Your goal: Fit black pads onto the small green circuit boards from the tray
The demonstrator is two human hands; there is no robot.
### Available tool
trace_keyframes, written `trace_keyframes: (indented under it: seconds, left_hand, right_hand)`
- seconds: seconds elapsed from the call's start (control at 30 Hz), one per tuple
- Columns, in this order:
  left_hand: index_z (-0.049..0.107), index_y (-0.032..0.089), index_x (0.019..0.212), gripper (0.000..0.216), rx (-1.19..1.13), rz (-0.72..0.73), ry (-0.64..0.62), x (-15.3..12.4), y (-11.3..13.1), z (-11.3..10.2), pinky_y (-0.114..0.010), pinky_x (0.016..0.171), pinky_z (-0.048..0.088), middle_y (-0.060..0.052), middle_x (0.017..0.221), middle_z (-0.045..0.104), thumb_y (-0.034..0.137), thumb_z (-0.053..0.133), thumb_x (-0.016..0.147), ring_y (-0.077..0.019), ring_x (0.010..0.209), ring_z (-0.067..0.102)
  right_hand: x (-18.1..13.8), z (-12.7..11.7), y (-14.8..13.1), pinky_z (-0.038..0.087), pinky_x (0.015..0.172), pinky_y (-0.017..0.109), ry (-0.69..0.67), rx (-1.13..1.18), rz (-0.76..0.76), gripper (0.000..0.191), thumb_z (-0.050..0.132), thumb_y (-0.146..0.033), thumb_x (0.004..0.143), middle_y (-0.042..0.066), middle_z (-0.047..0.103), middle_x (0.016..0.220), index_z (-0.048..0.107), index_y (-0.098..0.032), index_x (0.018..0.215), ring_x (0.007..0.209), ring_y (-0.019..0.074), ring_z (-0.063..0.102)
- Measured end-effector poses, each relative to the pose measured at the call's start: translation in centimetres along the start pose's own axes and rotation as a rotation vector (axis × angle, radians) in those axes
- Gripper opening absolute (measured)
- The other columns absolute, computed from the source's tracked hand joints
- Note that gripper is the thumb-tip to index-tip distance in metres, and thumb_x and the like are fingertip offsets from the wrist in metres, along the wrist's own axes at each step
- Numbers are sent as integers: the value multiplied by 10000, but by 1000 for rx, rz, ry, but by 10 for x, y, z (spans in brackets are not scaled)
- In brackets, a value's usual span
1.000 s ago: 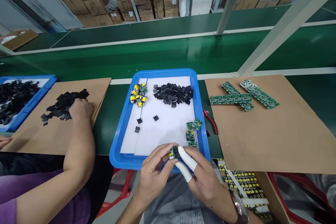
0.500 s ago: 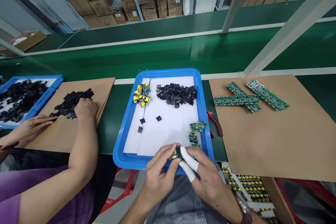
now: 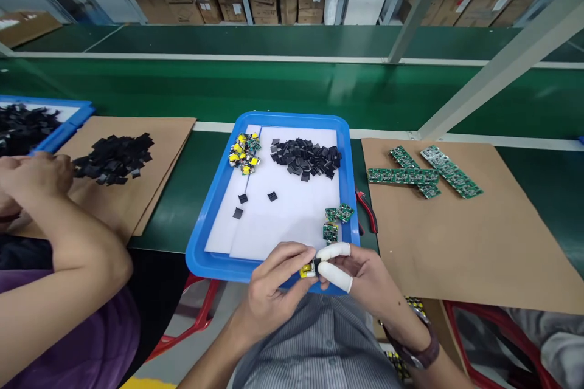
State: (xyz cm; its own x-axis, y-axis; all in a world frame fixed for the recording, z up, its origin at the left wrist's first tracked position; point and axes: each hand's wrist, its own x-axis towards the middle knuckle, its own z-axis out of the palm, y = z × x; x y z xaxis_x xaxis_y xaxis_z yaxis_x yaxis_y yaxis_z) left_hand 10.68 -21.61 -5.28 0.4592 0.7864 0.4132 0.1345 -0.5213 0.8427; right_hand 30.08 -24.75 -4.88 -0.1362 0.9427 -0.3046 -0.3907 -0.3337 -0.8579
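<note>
Over the near rim of the blue tray (image 3: 212,266), my left hand (image 3: 274,282) pinches a small circuit board with a yellow component (image 3: 305,270). My right hand (image 3: 365,270), white finger cots on two fingers, grips a black piece (image 3: 316,264) at the board's right side. Fingers cover much of both parts. Inside the tray, a heap of black pieces (image 3: 303,158) lies at the back and boards with yellow parts (image 3: 244,153) at the back left. Several green boards (image 3: 330,231) sit near my right hand. A few loose black pieces (image 3: 272,196) are scattered at left.
Red-handled pliers (image 3: 367,213) lie right of the tray. Green board strips (image 3: 404,176) rest on cardboard (image 3: 456,249). At left, a co-worker's hands (image 3: 39,182) are near a black pile (image 3: 114,158) on cardboard. A slanted metal post (image 3: 483,73) rises at right.
The held board has turned, and its yellow component now shows more at the left. The co-worker's hand has moved left, away from the black pile. My view has shifted slightly.
</note>
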Motion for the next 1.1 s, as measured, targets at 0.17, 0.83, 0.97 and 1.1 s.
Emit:
trace_keyframes:
  seconds: [0.17, 0.83, 0.97, 1.1]
  left_hand:
    - [653, 221, 1370, 517, -63, -19, 21, -3, -4, 0, -397, 863, 625, -112, 1121, 706, 41, 706, 889, -235, 1046, 685]
    - [681, 198, 1316, 507, -142, -53, 69, -5, -6, 1, -391, 893, 611, -124, 1136, 712, 8, 733, 850, -237, 1058, 696]
    - [705, 206, 1260, 436, -130, -153, 134, -6, -1, 1, -365, 862, 616, -111, 1104, 728, 34, 727, 860, -223, 1010, 713]
    - [710, 204, 1257, 450, -124, -116, 152, -6, -1, 2, -375, 880, 618, -111, 1102, 742, 6, 723, 853, -229, 1027, 717]
  right_hand:
    - [0, 5, -1, 572, 595, 271, 12, -23, 73, 261, 900, -339, 755, -19, 713, 627, 732, -176, 869, 524, 126, 656]
    - [-4, 5, 13, 617, 668, 327, 13, -116, -79, 181, 831, -245, 841, -7, 725, 700, 775, -231, 1013, 593, 154, 681]
    - [-14, 13, 24, 570, 850, 366, 54, -448, -438, 404, 718, -109, 912, 58, 687, 1067, 707, -310, 1262, 957, 207, 665]
    - [-19, 20, 28, 531, 916, 413, 1, -700, -686, 539, 581, 12, 942, 107, 600, 1204, 598, -281, 1394, 1086, 237, 604]
